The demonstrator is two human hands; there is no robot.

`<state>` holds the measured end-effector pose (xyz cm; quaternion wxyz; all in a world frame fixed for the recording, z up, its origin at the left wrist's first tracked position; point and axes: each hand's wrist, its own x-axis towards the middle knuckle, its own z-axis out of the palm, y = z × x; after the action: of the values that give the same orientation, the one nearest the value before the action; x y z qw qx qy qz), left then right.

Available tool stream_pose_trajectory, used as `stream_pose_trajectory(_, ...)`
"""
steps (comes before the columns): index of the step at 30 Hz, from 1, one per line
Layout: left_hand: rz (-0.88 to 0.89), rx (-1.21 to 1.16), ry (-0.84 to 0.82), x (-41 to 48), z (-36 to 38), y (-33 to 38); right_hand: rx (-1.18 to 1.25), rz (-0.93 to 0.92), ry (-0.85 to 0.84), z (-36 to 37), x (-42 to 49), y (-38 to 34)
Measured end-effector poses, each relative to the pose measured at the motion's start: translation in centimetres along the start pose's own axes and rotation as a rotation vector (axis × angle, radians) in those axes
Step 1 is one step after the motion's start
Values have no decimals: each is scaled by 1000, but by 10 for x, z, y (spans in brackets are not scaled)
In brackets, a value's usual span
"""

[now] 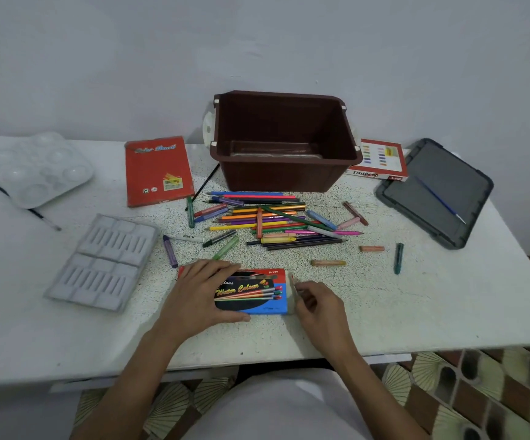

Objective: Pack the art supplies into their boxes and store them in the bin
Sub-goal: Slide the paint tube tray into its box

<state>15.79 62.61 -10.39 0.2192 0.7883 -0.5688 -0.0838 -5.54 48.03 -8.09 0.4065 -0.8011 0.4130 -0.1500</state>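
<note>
- Currently a paint box (251,292) is held flat on the table (416,312), near the middle of its front edge. It is gripped by the left hand (198,293), with fingers laid over the far side and the thumb curled along the near side.
- The pale flap at the right end of that box is pinched by the curled fingers of the right hand (319,304).
- Just behind the box, a pile of pencils and crayons (273,220) is spread across the middle of the table, between the hands and the bin (284,141).
- The brown bin is set upright at the back edge, open at the top.
- A red pencil box (157,171) is laid left of the bin, and a pastel box (381,160) is partly hidden behind its right side.
- A dark grey lid (428,198) is placed by the back right corner, with a blue brush (439,200) laid on it.
- A grey tray (103,262) is set near the left edge, with a clear palette (40,168) and a black brush (25,206) toward the back left corner.
- Two orange crayons (371,248) and a green crayon (399,258) are scattered right of the pile.
</note>
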Motion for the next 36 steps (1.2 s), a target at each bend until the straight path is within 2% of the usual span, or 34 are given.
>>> stream_pose_trajectory(6, 9, -10, -4, 0, 1, 1, 158, -94, 17, 0, -13, -1)
stream_pose_trajectory(13, 23, -27, 3, 0, -2, 3, 20, -207, -1, 1, -11, 3)
stream_pose_trajectory(18, 29, -26, 12, 0, -2, 3, 25, -230, -64, -3, -11, 4)
stream_pose_trajectory(21, 38, -28, 18, 0, -2, 3, 133, -208, -118, -6, -12, 6)
stream_pose_trajectory(27, 39, -48, 21, 0, -3, 5, 317, -49, -148, -3, -11, 5)
stream_pose_trajectory(32, 33, -68, 15, 0, -3, 4, 429, 3, -132, -2, -7, 2)
stream_pose_trajectory(36, 32, -53, 24, -1, -3, 5, 555, 113, -97, 3, -6, -1)
